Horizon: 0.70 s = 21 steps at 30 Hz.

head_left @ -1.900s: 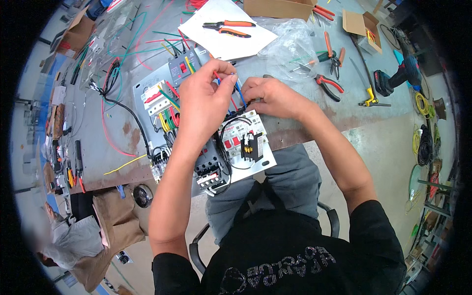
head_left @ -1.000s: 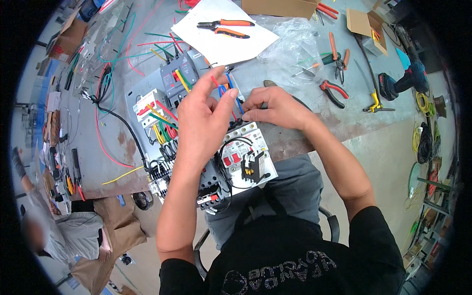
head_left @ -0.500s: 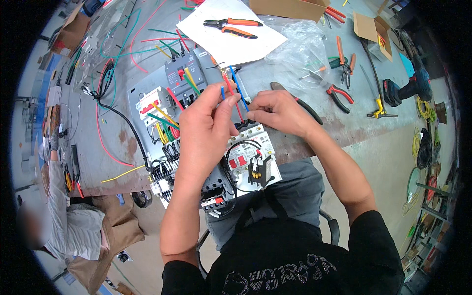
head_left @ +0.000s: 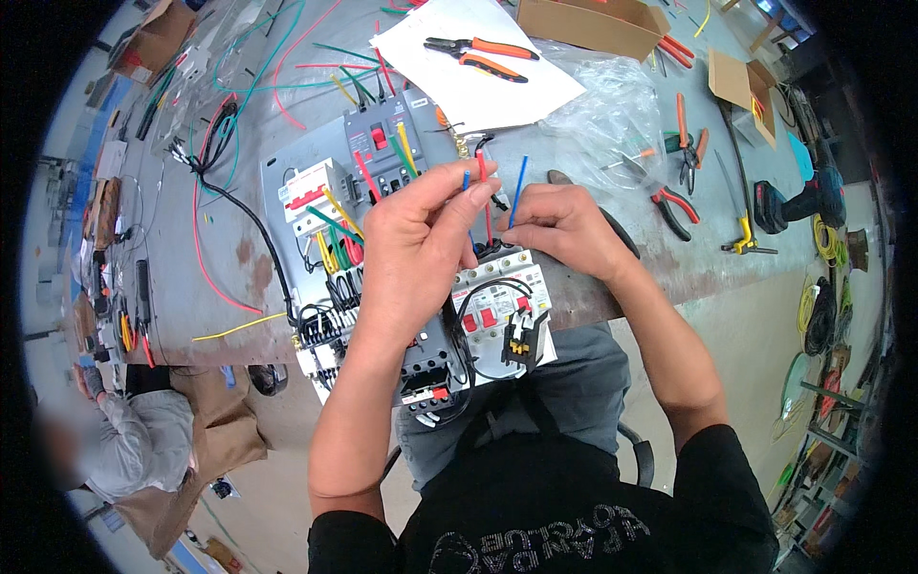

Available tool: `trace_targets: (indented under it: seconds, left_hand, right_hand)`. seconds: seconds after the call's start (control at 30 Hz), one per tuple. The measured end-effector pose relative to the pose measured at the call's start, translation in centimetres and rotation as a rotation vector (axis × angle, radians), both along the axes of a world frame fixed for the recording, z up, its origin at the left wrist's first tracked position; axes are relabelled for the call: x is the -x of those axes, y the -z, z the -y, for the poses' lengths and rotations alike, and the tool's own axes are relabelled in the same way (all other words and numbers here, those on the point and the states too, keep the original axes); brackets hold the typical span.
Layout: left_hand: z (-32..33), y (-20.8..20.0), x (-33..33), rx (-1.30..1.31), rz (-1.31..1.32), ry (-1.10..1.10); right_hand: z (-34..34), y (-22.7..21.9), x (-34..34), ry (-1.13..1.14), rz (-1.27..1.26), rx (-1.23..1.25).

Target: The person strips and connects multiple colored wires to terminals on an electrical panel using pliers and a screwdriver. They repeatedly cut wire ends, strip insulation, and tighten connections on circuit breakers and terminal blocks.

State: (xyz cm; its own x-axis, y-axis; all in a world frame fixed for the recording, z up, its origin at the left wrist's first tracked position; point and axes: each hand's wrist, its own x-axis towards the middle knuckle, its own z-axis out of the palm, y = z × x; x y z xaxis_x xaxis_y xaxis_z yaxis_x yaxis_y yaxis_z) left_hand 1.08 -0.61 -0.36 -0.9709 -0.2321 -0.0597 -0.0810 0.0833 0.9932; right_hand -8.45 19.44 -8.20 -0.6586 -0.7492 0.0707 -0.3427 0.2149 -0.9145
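Observation:
My left hand (head_left: pixel 421 239) is closed in a pinch on a short blue wire (head_left: pixel 467 180), whose end pokes up past the thumb. Close by its fingertips a red wire (head_left: pixel 483 172) stands up. My right hand (head_left: pixel 564 225) pinches the lower part of another blue wire (head_left: pixel 519 189), which leans up and to the right. Just below both hands is a white circuit breaker (head_left: pixel 516 282) with red switches, its upper terminals partly hidden by fingers. A grey breaker (head_left: pixel 368 124) and a white breaker (head_left: pixel 311 191) with red levers sit further left on the metal mounting plate (head_left: pixel 277 172).
Cutters with orange handles (head_left: pixel 488 57) lie on white paper (head_left: pixel 411 38). A clear plastic bag (head_left: pixel 607 105), red-handled pliers (head_left: pixel 674 212) and a cordless drill (head_left: pixel 803 201) are to the right. A black cable (head_left: pixel 253 225) crosses the left side. A co-worker (head_left: pixel 143 430) is at lower left.
The right blue wire has swung from leaning left to leaning right. The bench appears shifted slightly right in view. The co-worker's arm has drawn in from the bench.

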Motion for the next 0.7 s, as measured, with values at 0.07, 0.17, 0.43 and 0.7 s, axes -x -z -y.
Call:
trace_targets:
  seconds: [0.07, 0.17, 0.43, 0.7]
  left_hand:
    - [-0.1, 0.0, 0.0, -0.017, -0.005, -0.015]
    - [0.0, -0.1, -0.1, -0.021, -0.023, -0.009]
    - [0.4, 0.7, 0.1, -0.085, -0.11, 0.013]
    - [0.5, 0.8, 0.3, -0.136, -0.157, 0.014]
  right_hand:
    - [0.1, -0.1, -0.4, 0.045, 0.042, 0.005]
    - [0.0, 0.6, 0.3, 0.028, 0.199, 0.027]
    - [2.7, -2.5, 0.4, -0.083, 0.139, -0.144]
    - [4.0, -2.0, -0.6, -0.039, -0.117, -0.118]
